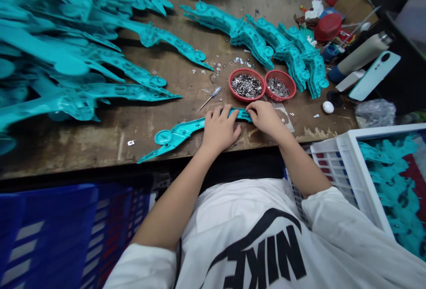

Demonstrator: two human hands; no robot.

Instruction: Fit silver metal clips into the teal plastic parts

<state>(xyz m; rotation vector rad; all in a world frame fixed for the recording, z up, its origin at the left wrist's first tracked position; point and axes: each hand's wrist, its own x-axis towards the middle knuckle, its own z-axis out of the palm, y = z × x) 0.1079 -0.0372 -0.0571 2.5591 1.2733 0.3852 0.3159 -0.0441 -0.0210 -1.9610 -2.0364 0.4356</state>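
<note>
A long teal plastic part [176, 134] lies flat on the worn wooden table [100, 142] near its front edge. My left hand [219, 128] rests on top of the part's middle, fingers curled down over it, pressing it to the table. My right hand [266, 117] pinches at the part's right end, fingertips together; whatever small piece they hold is hidden. Just beyond my hands stand two small red baskets [246, 86] [280, 85] filled with tiny metal pieces. A small screwdriver [209, 98] lies left of the baskets.
A big heap of teal parts [66, 49] covers the table's left. Stacked teal parts [286, 49] lie behind the baskets. A white crate [336, 165] with teal parts stands at my right, a blue crate [66, 231] at my lower left. A phone [374, 76], bottle [359, 56] and clutter sit far right.
</note>
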